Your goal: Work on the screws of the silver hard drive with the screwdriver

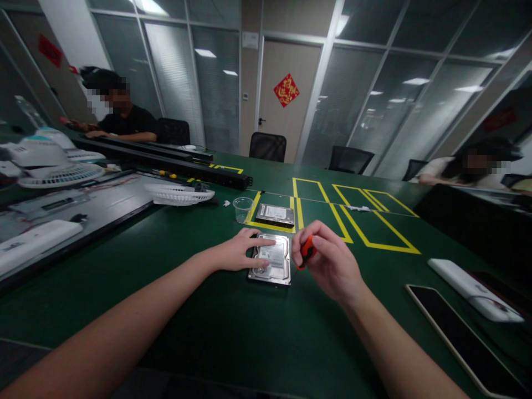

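A silver hard drive lies flat on the green table in front of me. My left hand rests on its left side, fingers stretched across its top and pressing it down. My right hand is closed around a small screwdriver with an orange handle, its thin shaft pointing down toward the drive's right edge. A second hard drive lies farther back beside yellow tape lines.
A clear plastic cup stands left of the far drive. White fan parts and a black power strip lie to the left. A phone and a white power bank lie at right. Two other people sit at the table.
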Motion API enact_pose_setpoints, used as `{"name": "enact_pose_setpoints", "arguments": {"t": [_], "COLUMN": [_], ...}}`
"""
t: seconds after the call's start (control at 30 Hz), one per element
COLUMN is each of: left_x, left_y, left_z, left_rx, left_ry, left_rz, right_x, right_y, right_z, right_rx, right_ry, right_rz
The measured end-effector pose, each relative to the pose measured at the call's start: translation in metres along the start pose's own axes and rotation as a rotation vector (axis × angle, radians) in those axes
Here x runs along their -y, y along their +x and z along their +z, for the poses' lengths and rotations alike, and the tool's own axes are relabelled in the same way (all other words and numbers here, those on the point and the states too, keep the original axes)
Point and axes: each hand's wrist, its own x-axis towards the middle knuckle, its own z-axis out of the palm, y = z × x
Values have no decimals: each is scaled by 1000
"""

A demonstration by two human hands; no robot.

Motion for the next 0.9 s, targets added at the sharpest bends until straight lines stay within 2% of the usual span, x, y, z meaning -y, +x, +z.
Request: {"name": "enact_pose_setpoints", "arguments": {"t": [0.27,0.5,0.9], "left_x": [1,-3,-2], "left_y": [1,0,0], "left_z": [1,-2,-1], "left_rx": [1,9,6], "left_ry": [18,31,33], "left_rz": [14,7,6], "right_x": [-5,-7,-4], "right_y": [-1,2,1], "right_z": [-1,-3,-3], "right_rx": [3,14,7], "right_ry": [-33,-27,12], "right_rz": [8,-50,5]}}
